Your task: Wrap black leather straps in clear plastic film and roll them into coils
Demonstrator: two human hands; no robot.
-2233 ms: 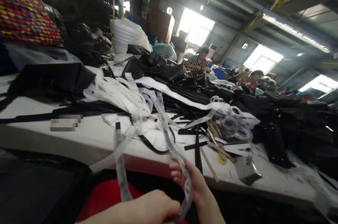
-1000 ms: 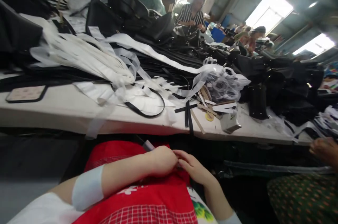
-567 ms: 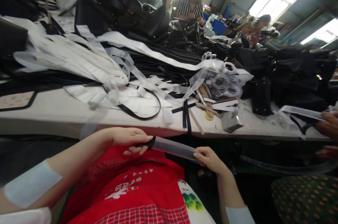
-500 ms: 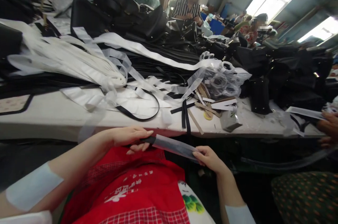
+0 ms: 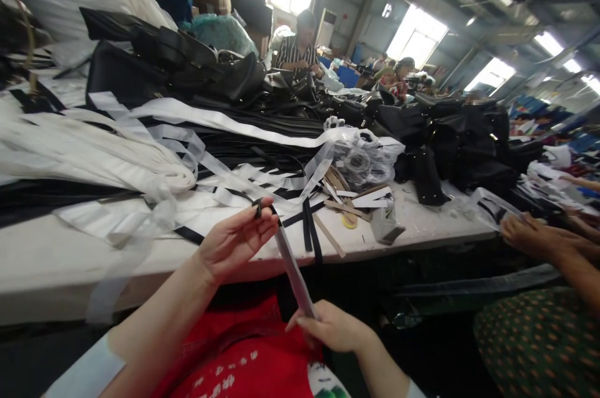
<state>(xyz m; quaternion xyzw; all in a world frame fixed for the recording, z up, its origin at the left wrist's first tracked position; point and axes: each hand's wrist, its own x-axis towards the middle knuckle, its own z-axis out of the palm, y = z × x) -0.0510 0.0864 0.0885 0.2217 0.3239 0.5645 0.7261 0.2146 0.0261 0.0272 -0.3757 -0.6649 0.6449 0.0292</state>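
Note:
My left hand [image 5: 232, 245] is raised above the table's front edge, palm partly turned up. Between its thumb and fingertips is the end of a narrow black strap [image 5: 275, 217], bent over the fingers. A translucent plastic sleeve [image 5: 292, 273] covers the strap below that end and slants down to my right hand [image 5: 330, 326]. That hand is closed around the sleeve's lower end, in front of the red apron [image 5: 253, 354]. Whatever lies inside the right fist is hidden.
A white-covered table [image 5: 225, 270] carries bundled white strips [image 5: 117, 148], a bagged heap of clear rolls [image 5: 360, 157], cardboard scraps [image 5: 337, 189] and black bags [image 5: 450, 129]. At the right, a co-worker's hands [image 5: 529, 232] hold a clear strip. Another person [image 5: 297, 51] works across the table.
My left hand has risen and turned palm up with the strap's end. My right hand has moved lower and left, so the sleeve slants steeply. The view has tilted up and turned right.

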